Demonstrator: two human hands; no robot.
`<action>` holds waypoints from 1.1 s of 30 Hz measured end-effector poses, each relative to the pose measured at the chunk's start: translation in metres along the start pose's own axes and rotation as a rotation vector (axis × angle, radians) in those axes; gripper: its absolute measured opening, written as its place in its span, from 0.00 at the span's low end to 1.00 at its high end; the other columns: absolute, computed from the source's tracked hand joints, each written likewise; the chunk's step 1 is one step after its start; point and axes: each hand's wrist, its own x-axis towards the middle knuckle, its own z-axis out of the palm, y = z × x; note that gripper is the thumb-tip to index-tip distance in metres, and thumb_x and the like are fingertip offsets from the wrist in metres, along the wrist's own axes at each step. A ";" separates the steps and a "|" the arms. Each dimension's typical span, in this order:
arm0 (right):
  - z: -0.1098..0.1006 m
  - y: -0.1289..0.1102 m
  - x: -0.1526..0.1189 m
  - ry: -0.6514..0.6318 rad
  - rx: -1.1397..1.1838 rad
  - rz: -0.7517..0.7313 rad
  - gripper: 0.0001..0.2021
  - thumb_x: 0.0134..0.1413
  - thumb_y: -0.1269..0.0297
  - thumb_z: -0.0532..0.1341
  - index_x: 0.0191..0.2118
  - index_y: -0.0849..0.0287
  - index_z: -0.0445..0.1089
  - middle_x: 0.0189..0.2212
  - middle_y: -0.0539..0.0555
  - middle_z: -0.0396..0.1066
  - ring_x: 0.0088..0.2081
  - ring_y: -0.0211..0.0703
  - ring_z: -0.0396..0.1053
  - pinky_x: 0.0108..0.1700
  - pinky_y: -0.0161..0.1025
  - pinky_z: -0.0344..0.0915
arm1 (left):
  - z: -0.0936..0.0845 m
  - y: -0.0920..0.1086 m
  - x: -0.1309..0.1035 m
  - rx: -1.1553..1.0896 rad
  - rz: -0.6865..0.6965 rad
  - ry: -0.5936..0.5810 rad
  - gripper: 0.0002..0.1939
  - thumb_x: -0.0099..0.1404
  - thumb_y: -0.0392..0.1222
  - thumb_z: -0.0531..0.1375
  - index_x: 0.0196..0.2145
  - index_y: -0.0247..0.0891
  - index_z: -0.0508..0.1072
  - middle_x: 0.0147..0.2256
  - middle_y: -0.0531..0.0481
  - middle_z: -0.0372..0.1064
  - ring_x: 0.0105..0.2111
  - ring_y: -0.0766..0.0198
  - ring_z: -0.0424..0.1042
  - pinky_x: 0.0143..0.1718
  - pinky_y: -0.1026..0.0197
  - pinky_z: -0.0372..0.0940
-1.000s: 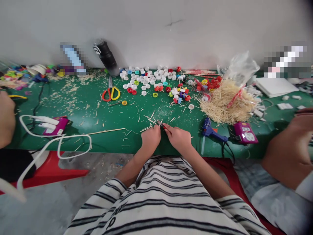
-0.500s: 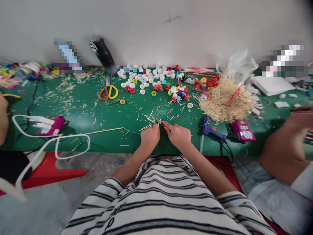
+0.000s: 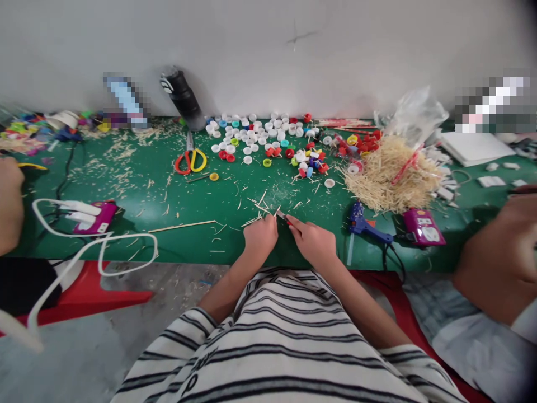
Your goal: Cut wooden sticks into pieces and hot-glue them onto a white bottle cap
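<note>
Left hand (image 3: 260,239) has its fingers curled tight around a thin wooden stick (image 3: 277,210), pale tip poking out over the green table (image 3: 193,246), and the right hand (image 3: 315,243) is gripping a little red-handled knife (image 3: 283,216), blade right by that tip, can't tell if it's touching tbh. Wood slivers (image 3: 262,198) lie just past the knuckles, and a blue glue gun (image 3: 361,225) sits off to the right.

My right hand (image 3: 314,242) partly hides the tool (image 3: 288,221), and the frame's right edge cuts off a co-worker's arm (image 3: 490,268).
</note>
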 end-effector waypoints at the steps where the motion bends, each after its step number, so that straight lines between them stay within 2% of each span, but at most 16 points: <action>1: 0.000 0.000 0.000 -0.005 -0.002 0.005 0.26 0.73 0.46 0.40 0.70 0.35 0.58 0.41 0.54 0.78 0.37 0.44 0.75 0.34 0.36 0.61 | 0.000 0.000 0.000 0.003 0.004 0.005 0.24 0.77 0.47 0.39 0.43 0.37 0.73 0.33 0.39 0.77 0.35 0.50 0.80 0.34 0.57 0.67; 10: -0.009 -0.004 0.026 0.018 -0.002 0.003 0.25 0.72 0.47 0.42 0.68 0.33 0.60 0.41 0.52 0.79 0.37 0.46 0.76 0.34 0.37 0.62 | -0.001 -0.001 0.000 0.005 0.022 -0.017 0.25 0.77 0.47 0.38 0.43 0.36 0.73 0.34 0.38 0.77 0.36 0.50 0.79 0.35 0.57 0.67; 14: -0.012 -0.002 0.036 -0.040 0.010 -0.018 0.25 0.72 0.47 0.42 0.69 0.33 0.59 0.42 0.53 0.79 0.39 0.46 0.76 0.35 0.37 0.63 | -0.001 -0.001 -0.001 -0.009 0.013 -0.027 0.26 0.77 0.48 0.38 0.44 0.36 0.73 0.34 0.38 0.77 0.36 0.50 0.79 0.36 0.56 0.67; 19: -0.010 0.005 0.026 -0.050 0.071 -0.010 0.24 0.72 0.46 0.43 0.68 0.31 0.59 0.45 0.50 0.80 0.41 0.46 0.76 0.37 0.37 0.64 | -0.003 0.000 -0.001 -0.034 -0.021 -0.040 0.25 0.77 0.48 0.39 0.43 0.37 0.74 0.36 0.39 0.77 0.37 0.51 0.79 0.38 0.57 0.66; 26: -0.010 0.012 0.002 -0.052 0.117 0.019 0.23 0.71 0.46 0.46 0.65 0.31 0.64 0.41 0.48 0.81 0.38 0.45 0.77 0.31 0.35 0.61 | -0.007 0.001 -0.001 -0.043 -0.034 -0.056 0.24 0.76 0.48 0.40 0.43 0.36 0.73 0.35 0.38 0.77 0.38 0.51 0.79 0.38 0.57 0.67; 33: -0.016 0.007 0.005 -0.080 0.117 0.023 0.23 0.71 0.46 0.45 0.66 0.32 0.63 0.47 0.49 0.80 0.41 0.46 0.77 0.35 0.36 0.65 | -0.017 -0.001 0.002 -0.058 0.002 -0.133 0.21 0.75 0.47 0.43 0.46 0.36 0.74 0.35 0.38 0.77 0.38 0.50 0.80 0.40 0.54 0.69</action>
